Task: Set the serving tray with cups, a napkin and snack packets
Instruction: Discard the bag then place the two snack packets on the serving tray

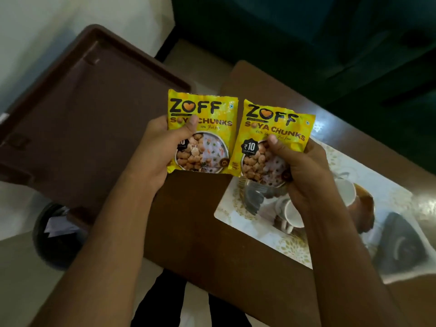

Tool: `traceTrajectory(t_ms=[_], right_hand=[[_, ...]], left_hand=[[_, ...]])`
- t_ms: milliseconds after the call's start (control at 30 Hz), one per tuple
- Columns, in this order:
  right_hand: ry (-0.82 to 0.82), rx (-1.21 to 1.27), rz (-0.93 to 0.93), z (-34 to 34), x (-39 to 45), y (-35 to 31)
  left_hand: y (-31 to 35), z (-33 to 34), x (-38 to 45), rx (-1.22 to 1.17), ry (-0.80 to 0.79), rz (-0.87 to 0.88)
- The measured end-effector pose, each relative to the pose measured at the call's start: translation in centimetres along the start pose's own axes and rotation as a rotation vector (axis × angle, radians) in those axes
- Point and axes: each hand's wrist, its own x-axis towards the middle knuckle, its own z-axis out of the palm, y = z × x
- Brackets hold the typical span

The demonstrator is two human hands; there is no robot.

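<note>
Two yellow snack packets are held up side by side above the brown table, faces toward the camera.

Left hand: closed on the left packet. The thumb is pressed across the printed front near the packet's left edge; the other fingers are hidden behind it. The grip sits at the packet's left side, about mid-height, so most of the packet extends to the right of and above the hand. The packet is held roughly upright.

Right hand: closed on the right packet. The thumb is laid on the front at the lower right; the fingers are wrapped behind. The grip is taken at the lower right corner, and the packet projects up and to the left of the hand, tilted slightly clockwise.

The two packets are just beside each other; whether their inner edges touch cannot be told.

The serving tray, pale and patterned, is seen on the table below the right hand, toward the table's right side. White cups are seen lying on it, partly hidden by the right wrist. Beside them a glass bowl is seen at the tray's near-left corner, directly under the right packet.

A brown plastic chair is seen beyond the table's left edge.
</note>
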Motion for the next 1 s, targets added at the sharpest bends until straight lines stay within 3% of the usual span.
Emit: traceTrajectory(t_ms=[433,767,1000], right_hand=[[0.230,0.074,-0.028,-15.3,-4.3,1.5],[0.447,0.077,-0.060,-23.0,-7.5,3.7],[0.534,0.014,-0.107,-24.6,-7.4,5.6]], left_hand=[[-2.7,11.7,-2.8,0.096,-0.131,-0.031],[-3.7,12.9,-2.4,0.303,-0.051,0.066],[-5.3,13.6,-1.5,0.420,-0.057,0.026]])
